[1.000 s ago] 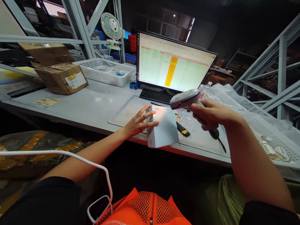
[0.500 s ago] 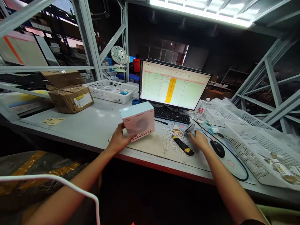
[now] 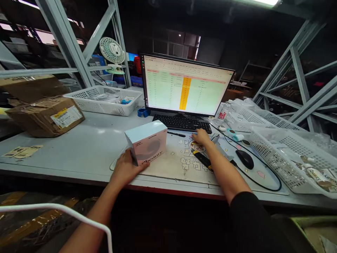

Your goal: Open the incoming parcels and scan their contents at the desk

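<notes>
My left hand (image 3: 127, 165) is closed round the lower left side of a small pink box (image 3: 150, 146) with a pale blue top, which stands on the desk mat. My right hand (image 3: 201, 137) reaches to the front edge of the black keyboard (image 3: 176, 122), fingers apart, with no object seen in it. A grey barcode scanner (image 3: 223, 149) lies on the mat just right of my right forearm. Partly covered by that forearm is a black and yellow utility knife (image 3: 202, 160). A black pen (image 3: 176, 134) rests below the keyboard.
Behind the keyboard stands a monitor (image 3: 163, 84) with a spreadsheet. A cardboard box (image 3: 44, 119) and a white basket (image 3: 105, 107) are on the left. A mouse (image 3: 244, 159), a cable and white baskets (image 3: 284, 168) with small items occupy the right.
My right hand has let go of the barcode scanner and moved left and forward to the keyboard. The view has shifted; my left hand still holds the pink box.
</notes>
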Available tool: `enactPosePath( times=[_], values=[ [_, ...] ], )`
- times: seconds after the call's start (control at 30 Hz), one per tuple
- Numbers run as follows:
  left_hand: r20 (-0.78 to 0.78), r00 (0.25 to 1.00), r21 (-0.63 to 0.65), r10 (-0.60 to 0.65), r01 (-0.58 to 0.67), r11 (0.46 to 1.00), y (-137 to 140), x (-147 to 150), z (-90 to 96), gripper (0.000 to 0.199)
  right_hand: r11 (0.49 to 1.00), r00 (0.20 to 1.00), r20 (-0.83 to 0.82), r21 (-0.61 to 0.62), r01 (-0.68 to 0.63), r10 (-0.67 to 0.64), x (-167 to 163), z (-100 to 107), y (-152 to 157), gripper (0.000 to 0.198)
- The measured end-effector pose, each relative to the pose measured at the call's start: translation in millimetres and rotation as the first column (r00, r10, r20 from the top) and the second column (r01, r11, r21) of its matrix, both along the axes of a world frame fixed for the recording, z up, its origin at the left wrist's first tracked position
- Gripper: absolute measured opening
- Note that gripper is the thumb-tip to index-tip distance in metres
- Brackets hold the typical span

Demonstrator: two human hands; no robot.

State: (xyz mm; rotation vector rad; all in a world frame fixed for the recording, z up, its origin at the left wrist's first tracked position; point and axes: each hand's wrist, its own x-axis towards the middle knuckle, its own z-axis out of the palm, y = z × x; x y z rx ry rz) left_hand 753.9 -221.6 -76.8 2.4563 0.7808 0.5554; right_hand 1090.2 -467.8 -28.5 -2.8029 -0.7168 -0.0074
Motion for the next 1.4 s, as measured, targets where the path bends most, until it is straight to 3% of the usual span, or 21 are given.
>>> enactPosePath(
  times=[0.23, 0.57, 0.93, 1.03, 1.23, 1.3, 1.4],
  values=[
    [-0.047, 0.998, 0.009, 0.031, -0.031, 0.999, 2, -1, -1.9, 0.079, 0.995, 0.996, 0.015, -0.035, 0.092, -0.092, 13, -29, 39, 0.055],
    [0.038, 0.999, -0.059, 0.012, -0.010, 0.998, 0, -6, -2.0, 0.083, 0.999, 0.999, -0.035, 0.030, 0.028, -0.027, 2, -19, 57, 0.071],
    [0.011, 0.998, -0.043, 0.069, -0.069, 0.997, -5, -2, 2.9, 0.090, 0.974, 0.975, -0.090, 0.088, 0.210, -0.202, 0, -41, 29, 0.081],
    [0.018, 0.998, -0.042, 0.062, -0.061, 0.997, -4, -2, 2.0, 0.089, 0.974, 0.981, -0.075, 0.133, 0.185, -0.177, 1, -38, 33, 0.077],
    [-0.003, 0.996, -0.037, 0.090, -0.090, 0.995, -1, -2, 0.1, 0.091, 0.966, 0.989, -0.119, 0.234, 0.108, -0.082, -10, -23, 50, 0.052],
    [0.022, 0.995, -0.074, 0.098, -0.096, 0.993, 0, -3, -0.6, 0.091, 0.946, 0.997, -0.077, 0.321, 0.046, -0.022, -19, -18, 41, 0.052],
    [0.166, 0.973, -0.187, 0.158, -0.126, 0.974, 3, -5, -2.4, 0.093, 0.896, 0.999, -0.013, 0.442, -0.039, 0.050, -29, -12, -1, 0.052]
  ],
)
